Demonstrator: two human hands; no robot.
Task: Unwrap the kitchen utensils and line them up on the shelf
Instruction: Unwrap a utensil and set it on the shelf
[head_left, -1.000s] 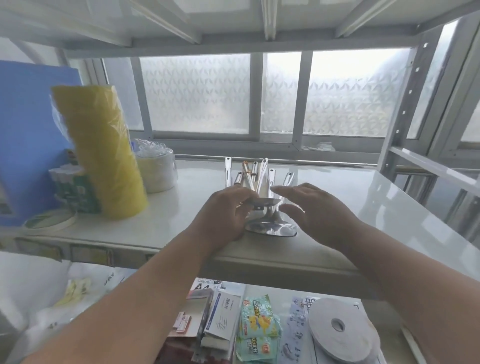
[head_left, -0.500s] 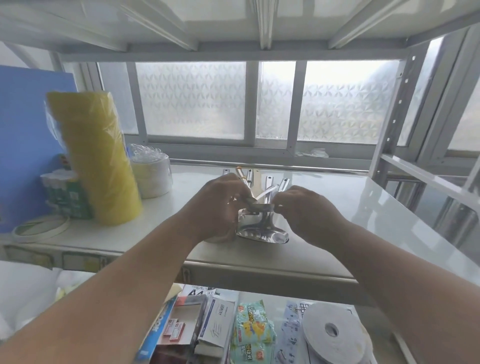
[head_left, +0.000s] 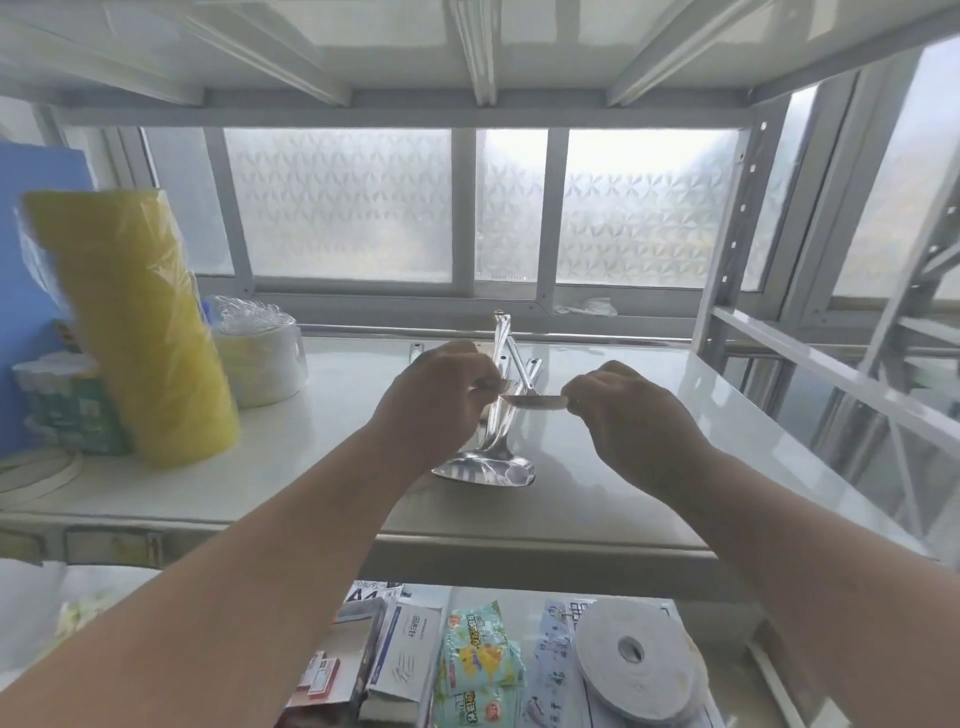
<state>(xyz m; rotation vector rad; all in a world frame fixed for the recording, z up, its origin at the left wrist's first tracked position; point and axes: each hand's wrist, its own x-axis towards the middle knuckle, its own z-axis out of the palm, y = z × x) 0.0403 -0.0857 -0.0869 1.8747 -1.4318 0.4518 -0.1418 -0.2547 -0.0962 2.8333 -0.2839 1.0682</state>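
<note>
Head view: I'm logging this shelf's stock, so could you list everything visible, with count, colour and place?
utensils: a bundle, count unclear, silver, middle of upper shelf
tape strip: one, brownish, stretched between the hands
yellow roll: one, yellow, wrapped in plastic, upper shelf left
white stack: one, white, beside yellow roll
green packs: count unclear, green, far left
blue board: one, blue, far left
white roll: one, white, lower shelf right
snack packets: two, green, lower shelf
left hand: grips the bundle
right hand: fingers pinch the strip
</note>
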